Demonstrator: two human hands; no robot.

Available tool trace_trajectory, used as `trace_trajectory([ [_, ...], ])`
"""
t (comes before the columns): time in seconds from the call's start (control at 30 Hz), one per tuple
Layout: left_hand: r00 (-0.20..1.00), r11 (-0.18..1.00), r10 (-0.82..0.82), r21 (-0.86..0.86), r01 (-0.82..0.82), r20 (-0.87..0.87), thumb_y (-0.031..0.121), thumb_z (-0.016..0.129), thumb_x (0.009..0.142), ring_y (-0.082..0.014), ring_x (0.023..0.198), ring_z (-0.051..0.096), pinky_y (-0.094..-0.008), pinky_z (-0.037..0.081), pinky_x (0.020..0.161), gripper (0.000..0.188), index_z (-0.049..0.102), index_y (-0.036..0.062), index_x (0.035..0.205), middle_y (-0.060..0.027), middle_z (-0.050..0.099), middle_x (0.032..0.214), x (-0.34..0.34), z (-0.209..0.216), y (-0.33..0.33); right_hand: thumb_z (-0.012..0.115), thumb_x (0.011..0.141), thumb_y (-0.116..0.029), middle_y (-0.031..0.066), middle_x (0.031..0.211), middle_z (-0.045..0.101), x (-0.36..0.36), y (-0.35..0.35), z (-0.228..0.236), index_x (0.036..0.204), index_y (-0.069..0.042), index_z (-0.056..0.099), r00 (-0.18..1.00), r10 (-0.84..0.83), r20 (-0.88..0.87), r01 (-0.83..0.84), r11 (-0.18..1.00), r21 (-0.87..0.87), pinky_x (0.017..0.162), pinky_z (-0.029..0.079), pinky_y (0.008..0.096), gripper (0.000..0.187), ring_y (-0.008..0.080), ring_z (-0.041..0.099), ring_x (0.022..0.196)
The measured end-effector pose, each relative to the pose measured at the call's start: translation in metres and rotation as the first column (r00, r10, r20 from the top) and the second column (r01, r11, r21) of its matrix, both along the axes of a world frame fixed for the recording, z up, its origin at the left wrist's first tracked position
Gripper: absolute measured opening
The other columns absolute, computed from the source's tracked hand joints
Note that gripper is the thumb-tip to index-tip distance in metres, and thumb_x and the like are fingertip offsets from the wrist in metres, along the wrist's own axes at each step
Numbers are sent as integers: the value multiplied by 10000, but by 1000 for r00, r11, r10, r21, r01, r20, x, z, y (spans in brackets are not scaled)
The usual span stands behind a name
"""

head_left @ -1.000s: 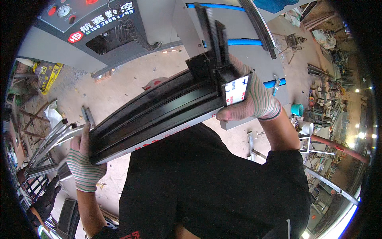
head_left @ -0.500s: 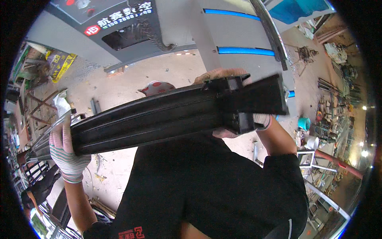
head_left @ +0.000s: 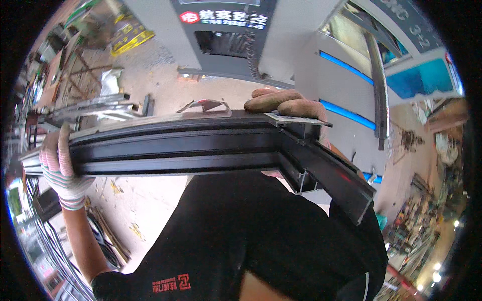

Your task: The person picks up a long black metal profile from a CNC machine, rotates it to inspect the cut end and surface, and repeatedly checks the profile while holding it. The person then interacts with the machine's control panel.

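Note:
A long dark metal profile [head_left: 191,145] with grooves along its face lies across in front of my body, nearly level. My gloved left hand [head_left: 63,170] is closed around its left part, with fingers over the upper edge. Near the other end, my gloved right hand [head_left: 291,105] grips it, its fingers bent over the top and the thumb side mostly hidden behind. At that right end a shorter dark profile piece [head_left: 334,175] juts out toward the lower right, its cut end facing me. Loose clear film with red marks [head_left: 207,107] curls up from the upper edge.
Ahead stands a grey machine [head_left: 301,65] with blue strips [head_left: 346,114] and a hanging black coiled cable [head_left: 252,55]. Silver profiles [head_left: 95,110] lie stacked at the left, near a yellow-and-black bag [head_left: 131,37]. Scrap and parts [head_left: 422,220] crowd the right side.
The profile has rolled and come closer to level. The short end piece has swung from pointing right to pointing lower right. The surroundings have shifted rightward in view. Both hands keep their grip.

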State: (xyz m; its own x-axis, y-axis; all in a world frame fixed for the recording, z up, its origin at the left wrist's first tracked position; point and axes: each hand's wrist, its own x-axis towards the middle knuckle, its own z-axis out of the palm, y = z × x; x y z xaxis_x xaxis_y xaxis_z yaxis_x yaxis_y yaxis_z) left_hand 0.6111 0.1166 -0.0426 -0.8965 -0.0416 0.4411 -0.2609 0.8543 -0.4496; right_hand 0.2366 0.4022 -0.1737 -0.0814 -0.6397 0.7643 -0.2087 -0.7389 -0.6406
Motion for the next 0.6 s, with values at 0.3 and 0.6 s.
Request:
trace_trajectory([
  [0.3, 981, 983, 173, -44, -177, -84, 490, 813, 702, -386, 1165, 583, -509, 459, 1033, 885, 582, 26, 1420, -169, 605, 1254, 93, -1, 26, 979, 672, -226, 239, 1293, 644, 57, -48, 19, 1387, -130, 499, 990, 139, 2, -139, 989, -41, 1144, 412, 574, 866, 352, 641, 1217],
  [0.6, 947, 954, 300, 20, -300, -116, 444, 864, 630, -397, 1135, 596, -513, 464, 1007, 961, 561, 24, 1439, -183, 610, 1238, 192, -11, 40, 992, 657, -261, 255, 1245, 670, 131, -90, 41, 1384, -115, 482, 974, 211, -86, -217, 973, -78, 1103, 441, 561, 900, 353, 652, 1175],
])
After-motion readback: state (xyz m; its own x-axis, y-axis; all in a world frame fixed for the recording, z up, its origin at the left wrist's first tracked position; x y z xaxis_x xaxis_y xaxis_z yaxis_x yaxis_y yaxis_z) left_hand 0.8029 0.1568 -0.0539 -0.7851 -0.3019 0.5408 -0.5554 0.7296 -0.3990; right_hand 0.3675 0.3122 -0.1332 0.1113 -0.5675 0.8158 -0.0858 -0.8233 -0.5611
